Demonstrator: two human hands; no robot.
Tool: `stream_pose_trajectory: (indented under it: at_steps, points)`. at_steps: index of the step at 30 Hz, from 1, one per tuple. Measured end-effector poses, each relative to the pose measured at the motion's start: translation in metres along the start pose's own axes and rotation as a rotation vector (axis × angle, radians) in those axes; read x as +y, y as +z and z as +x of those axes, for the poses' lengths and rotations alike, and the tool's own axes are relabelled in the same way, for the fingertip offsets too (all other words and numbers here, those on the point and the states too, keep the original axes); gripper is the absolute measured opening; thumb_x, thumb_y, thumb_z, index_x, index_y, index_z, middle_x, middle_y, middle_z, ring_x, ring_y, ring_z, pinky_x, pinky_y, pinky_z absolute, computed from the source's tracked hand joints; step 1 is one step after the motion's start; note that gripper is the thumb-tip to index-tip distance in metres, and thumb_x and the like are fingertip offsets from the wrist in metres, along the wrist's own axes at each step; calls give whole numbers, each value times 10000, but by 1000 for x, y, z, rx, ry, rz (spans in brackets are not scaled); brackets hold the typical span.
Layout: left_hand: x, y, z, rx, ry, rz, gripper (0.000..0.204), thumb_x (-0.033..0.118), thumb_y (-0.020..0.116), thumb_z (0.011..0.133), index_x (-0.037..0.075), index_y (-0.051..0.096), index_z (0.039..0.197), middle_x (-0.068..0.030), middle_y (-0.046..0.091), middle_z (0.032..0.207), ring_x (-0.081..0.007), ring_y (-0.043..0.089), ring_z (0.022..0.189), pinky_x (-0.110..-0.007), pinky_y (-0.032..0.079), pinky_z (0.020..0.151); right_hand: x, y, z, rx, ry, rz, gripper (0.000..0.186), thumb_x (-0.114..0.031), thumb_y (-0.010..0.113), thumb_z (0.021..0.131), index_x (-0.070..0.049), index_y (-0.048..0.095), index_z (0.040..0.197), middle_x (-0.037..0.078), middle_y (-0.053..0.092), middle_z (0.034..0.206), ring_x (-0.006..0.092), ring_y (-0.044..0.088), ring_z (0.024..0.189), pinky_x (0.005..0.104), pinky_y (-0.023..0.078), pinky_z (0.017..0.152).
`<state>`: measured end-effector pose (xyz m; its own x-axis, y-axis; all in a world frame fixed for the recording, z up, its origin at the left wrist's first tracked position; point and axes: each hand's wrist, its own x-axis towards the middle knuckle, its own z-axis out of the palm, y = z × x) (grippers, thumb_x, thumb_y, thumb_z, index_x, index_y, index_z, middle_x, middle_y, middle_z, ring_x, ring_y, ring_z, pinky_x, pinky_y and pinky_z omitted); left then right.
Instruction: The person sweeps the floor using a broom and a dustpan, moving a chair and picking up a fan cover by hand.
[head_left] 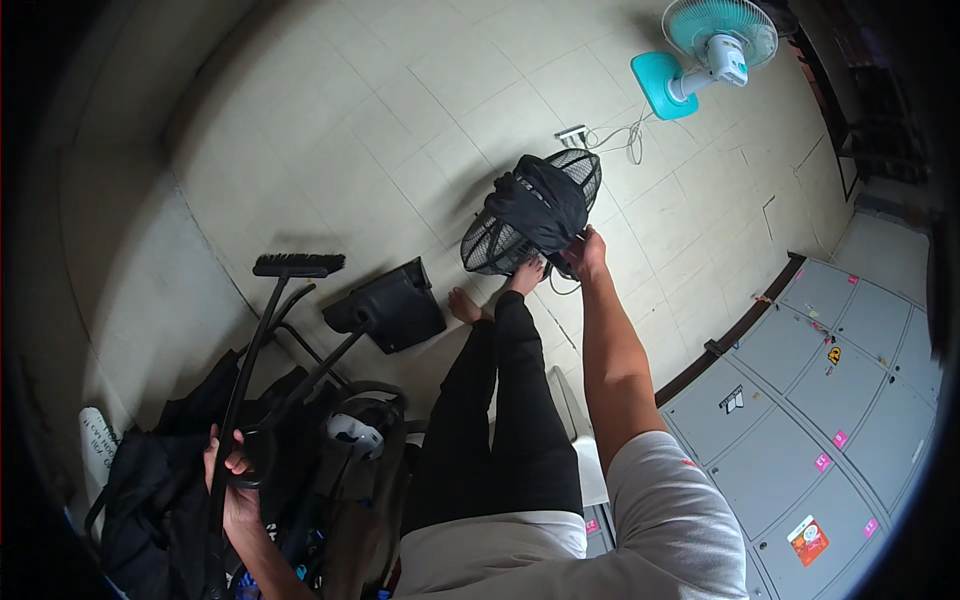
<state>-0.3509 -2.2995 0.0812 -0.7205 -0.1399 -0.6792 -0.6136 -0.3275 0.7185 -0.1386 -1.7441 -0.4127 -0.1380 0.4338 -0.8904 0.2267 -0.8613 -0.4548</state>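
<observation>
My left hand (235,470) is closed round the long black handle of a broom (258,350), its bristle head raised at the far end. Against the same hand lies the handle of a black dustpan (395,308); whether the fingers hold it too is hard to tell. Ahead of my feet is a black mesh cage like a fan guard (487,245), with a black cloth (545,205) draped over its middle. My right hand (588,254) reaches to the cloth's near right edge, fingers bent against it. What they pinch there is partly hidden.
A teal and white fan (715,60) stands at the far right, its cord running to a power strip (571,136). Grey lockers (790,390) line the right side. Black bags (160,500) and a white and black helmet (355,435) crowd the near left. A white stool (585,450) is beside my leg.
</observation>
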Motion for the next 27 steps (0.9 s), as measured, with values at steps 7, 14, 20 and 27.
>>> stream_pose_trajectory:
  at_steps: [7, 14, 20, 27]
  points:
    - [2, 3, -1, 3, -34, -28, 364, 173, 565, 987, 26, 483, 1309, -257, 611, 1032, -101, 548, 626, -205, 514, 569, 13, 7, 21, -355, 4, 451, 419, -223, 334, 955, 19, 551, 1220, 197, 602, 1239, 350, 584, 1136, 518, 466, 958]
    - [6, 11, 1, 43, -51, -36, 383, 172, 540, 1000, 35, 438, 1344, -270, 605, 1015, -113, 552, 623, -215, 521, 566, -1, 10, -16, -264, 20, 425, 474, -185, 340, 901, 74, 531, 1248, 242, 581, 1267, 365, 578, 1167, 528, 444, 1024]
    - [7, 13, 3, 8, -38, -17, 383, 180, 530, 1006, 20, 431, 1341, -274, 602, 1010, -118, 557, 623, -218, 525, 567, -2, -14, -37, -158, 19, 387, 516, -232, 343, 905, 65, 528, 1283, 242, 567, 1299, 364, 570, 1188, 506, 441, 1043]
    - [9, 19, 6, -9, -52, -31, 381, 179, 530, 1007, 21, 432, 1340, -273, 600, 1023, -119, 559, 631, -219, 525, 570, 16, -80, -20, -190, 12, 370, 530, -232, 312, 927, 67, 483, 1331, 237, 524, 1363, 371, 538, 1235, 512, 432, 1053]
